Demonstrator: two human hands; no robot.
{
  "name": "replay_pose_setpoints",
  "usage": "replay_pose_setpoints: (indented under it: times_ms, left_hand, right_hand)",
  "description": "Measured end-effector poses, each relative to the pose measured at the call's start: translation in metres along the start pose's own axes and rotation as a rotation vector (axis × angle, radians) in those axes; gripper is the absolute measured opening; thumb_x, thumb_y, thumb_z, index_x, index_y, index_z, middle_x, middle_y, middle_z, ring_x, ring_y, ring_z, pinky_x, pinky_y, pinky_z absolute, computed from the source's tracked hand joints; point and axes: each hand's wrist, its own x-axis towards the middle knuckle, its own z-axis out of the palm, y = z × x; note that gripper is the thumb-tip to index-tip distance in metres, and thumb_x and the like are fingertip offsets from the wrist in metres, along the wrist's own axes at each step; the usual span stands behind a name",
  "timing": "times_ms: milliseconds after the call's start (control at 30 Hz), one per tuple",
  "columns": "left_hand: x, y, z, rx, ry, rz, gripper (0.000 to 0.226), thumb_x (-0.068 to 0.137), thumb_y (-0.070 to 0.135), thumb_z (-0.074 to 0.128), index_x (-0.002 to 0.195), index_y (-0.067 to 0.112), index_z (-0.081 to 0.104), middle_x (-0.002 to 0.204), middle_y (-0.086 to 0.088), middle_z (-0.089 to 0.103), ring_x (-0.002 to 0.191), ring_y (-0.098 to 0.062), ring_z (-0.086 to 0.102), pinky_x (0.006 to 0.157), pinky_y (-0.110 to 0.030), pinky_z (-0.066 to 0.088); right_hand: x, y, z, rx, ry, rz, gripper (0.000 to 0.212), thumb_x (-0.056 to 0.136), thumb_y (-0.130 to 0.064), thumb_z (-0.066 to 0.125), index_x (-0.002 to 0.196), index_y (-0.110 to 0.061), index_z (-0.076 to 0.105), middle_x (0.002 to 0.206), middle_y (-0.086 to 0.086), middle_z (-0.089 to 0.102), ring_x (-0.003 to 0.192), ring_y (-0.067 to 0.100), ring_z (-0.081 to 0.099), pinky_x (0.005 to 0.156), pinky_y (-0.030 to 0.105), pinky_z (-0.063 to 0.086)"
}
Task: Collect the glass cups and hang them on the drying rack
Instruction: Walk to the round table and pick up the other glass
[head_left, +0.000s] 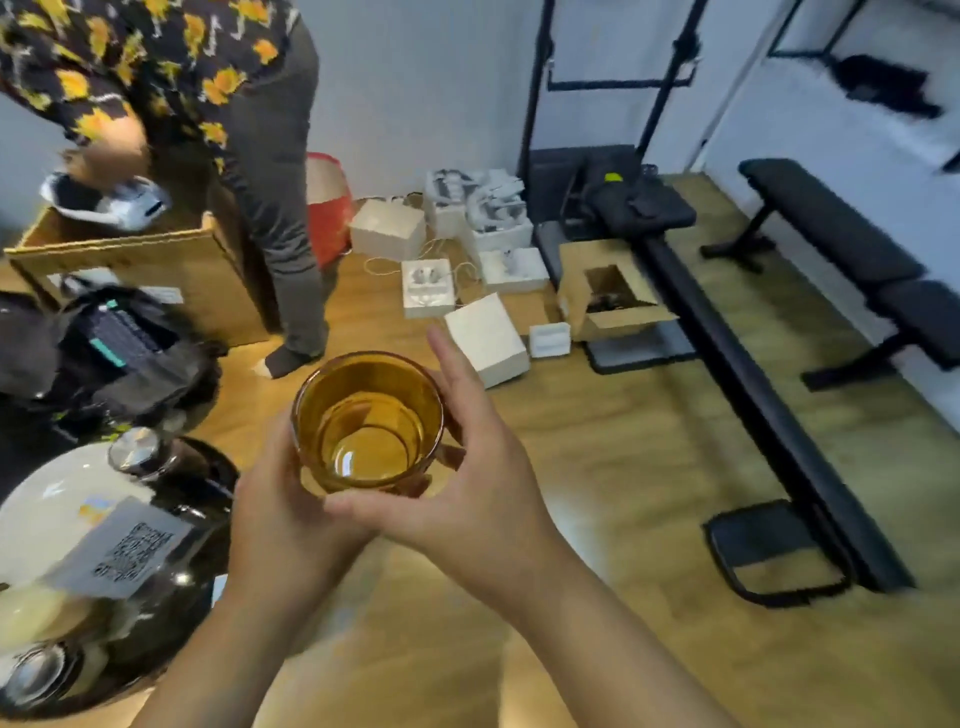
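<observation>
An amber glass cup (370, 422) is held upright in mid-air at the centre of the head view, its open mouth facing me. My left hand (283, 514) cups its left side and bottom. My right hand (467, 483) wraps its right side, thumb under the base and fingers up along the wall by the small handle. No drying rack shows in this frame.
A round white table (47, 525) with a paper tag and metal caps sits at lower left. A person in a flowered shirt (156, 67) bends over a cardboard box (130, 260). White boxes (485, 338) lie on the wooden floor. A black bench (841, 228) and frame stand at right.
</observation>
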Motion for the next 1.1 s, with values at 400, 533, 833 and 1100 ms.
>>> replay_pose_setpoints:
  times_ms: [400, 533, 833, 1100]
  left_hand:
    - [-0.111, 0.363, 0.372, -0.118, -0.394, 0.431, 0.055, 0.072, 0.061, 0.081, 0.122, 0.048, 0.061, 0.106, 0.058, 0.058, 0.099, 0.030, 0.056, 0.072, 0.004, 0.040]
    - [-0.173, 0.456, 0.477, -0.203, -0.460, 0.427, 0.053, 0.073, 0.072, 0.074, 0.119, 0.057, 0.052, 0.104, 0.061, 0.055, 0.098, 0.032, 0.054, 0.069, 0.005, 0.041]
    - [-0.245, 0.586, 0.682, -0.330, -0.714, 0.522, 0.056, 0.077, 0.058, 0.085, 0.124, 0.055, 0.053, 0.118, 0.040, 0.066, 0.106, 0.015, 0.064, 0.077, -0.006, 0.050]
    - [-0.230, 0.632, 0.872, -0.398, -1.070, 0.561, 0.081, 0.077, 0.029, 0.085, 0.149, 0.040, 0.050, 0.138, 0.018, 0.069, 0.130, -0.008, 0.066, 0.104, -0.043, 0.057]
  right_hand:
    - [-0.242, -0.113, -0.422, 0.014, 0.624, -0.100, 0.086, 0.071, -0.020, 0.100, 0.143, -0.029, 0.055, 0.133, -0.006, 0.074, 0.126, 0.011, 0.069, 0.098, 0.024, 0.056]
    - [-0.324, -0.137, -0.542, -0.042, 0.731, -0.093, 0.087, 0.070, -0.013, 0.101, 0.143, -0.026, 0.056, 0.131, -0.006, 0.074, 0.122, 0.006, 0.070, 0.097, 0.026, 0.059]
    - [-0.435, -0.143, -0.752, -0.115, 1.022, -0.060, 0.086, 0.066, -0.024, 0.103, 0.139, -0.029, 0.059, 0.127, -0.008, 0.076, 0.117, 0.005, 0.072, 0.098, 0.033, 0.061]
    - [-0.450, -0.089, -0.943, -0.119, 1.154, 0.010, 0.083, 0.066, -0.026, 0.104, 0.136, -0.037, 0.061, 0.123, -0.013, 0.077, 0.113, 0.001, 0.072, 0.091, 0.024, 0.060]
